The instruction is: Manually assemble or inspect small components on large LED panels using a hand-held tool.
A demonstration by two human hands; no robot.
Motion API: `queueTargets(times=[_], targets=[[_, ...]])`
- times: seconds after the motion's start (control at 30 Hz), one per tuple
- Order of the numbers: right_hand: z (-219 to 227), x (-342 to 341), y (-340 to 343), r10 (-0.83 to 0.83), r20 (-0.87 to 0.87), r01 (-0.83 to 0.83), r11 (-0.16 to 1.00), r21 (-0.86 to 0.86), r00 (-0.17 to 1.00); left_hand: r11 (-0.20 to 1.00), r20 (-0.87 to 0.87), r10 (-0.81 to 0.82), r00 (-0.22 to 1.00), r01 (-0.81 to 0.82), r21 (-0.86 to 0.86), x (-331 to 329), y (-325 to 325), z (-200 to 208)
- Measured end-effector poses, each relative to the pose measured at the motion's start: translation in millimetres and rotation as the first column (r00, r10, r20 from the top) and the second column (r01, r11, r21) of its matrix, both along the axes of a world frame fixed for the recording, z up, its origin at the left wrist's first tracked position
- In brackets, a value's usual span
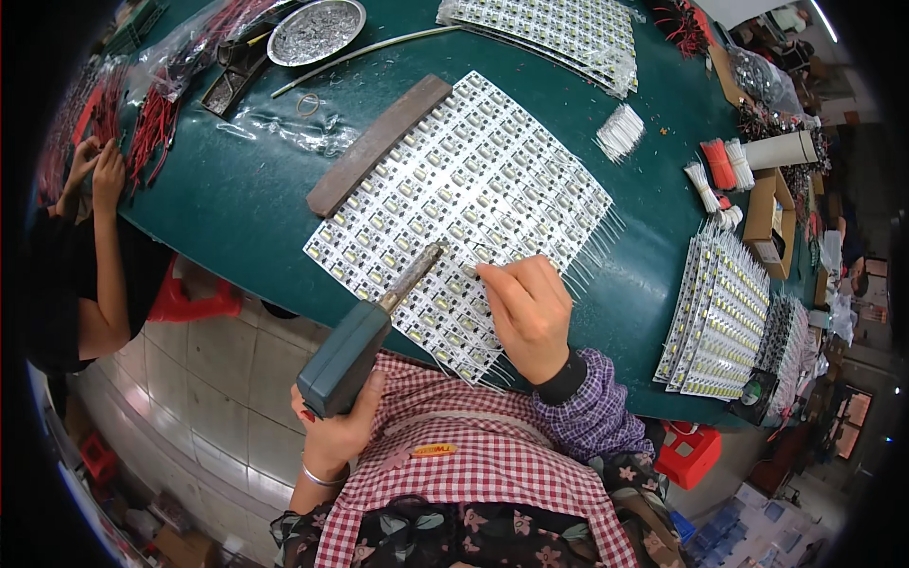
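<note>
A white panel of small LED circuit boards [445,189] lies slanted on the table before me, with thin white wires [598,248] sticking out along its right edge. My left hand [339,434] is wrapped round the handle of a dark green soldering gun [347,358]. The gun's metal tip [431,256] reaches over the middle of the panel; whether it touches cannot be told. Close to that tip, my right hand [532,317] pinches what looks like a thin white wire, mostly hidden by the fingers. A dark wooden bar [379,144] rests along the panel's upper left edge.
More panels are stacked at the far side [559,38] and at the right [715,317]. A bundle of white wires [620,133] lies beyond the panel. A metal bowl [315,33] stands far left. Beside the table's left edge, another person's hands [102,170] handle red wires [151,133].
</note>
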State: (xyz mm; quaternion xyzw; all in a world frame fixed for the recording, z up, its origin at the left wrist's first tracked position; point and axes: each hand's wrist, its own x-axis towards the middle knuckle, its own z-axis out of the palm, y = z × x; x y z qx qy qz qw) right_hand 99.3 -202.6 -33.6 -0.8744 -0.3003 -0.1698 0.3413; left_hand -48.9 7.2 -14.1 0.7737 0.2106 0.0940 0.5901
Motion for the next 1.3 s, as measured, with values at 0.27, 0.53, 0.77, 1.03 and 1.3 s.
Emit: queueTargets(times=[0.27, 0.53, 0.77, 1.03, 1.3], targets=[[-9, 0, 1, -0.003, -0.031, 0.002, 1.0, -0.03, 1.0, 0.999, 0.003, -0.053, 0.999, 0.053, 0.01, 0, 2, 3], [-10, 1, 1, -0.009, -0.055, 0.009, 1.0, -0.011, 0.998, 0.992, -0.001, -0.125, 0.992, 0.125, -0.002, 1, 5, 4], [-10, 1, 0, -0.015, -0.061, 0.014, 1.0, -0.019, 0.998, 0.996, 0.006, -0.075, 0.997, 0.075, -0.052, 5, 0, 4], [-9, 1, 1, -0.016, -0.058, 0.014, 1.0, -0.027, 0.998, 0.996, 0.026, -0.076, 0.997, 0.077, -0.037, 9, -3, 8], [-10, 1, 2, -0.026, -0.059, 0.024, 0.999, -0.023, 0.998, 0.998, -0.003, -0.063, 0.998, 0.063, -0.009, 0, -1, 4]])
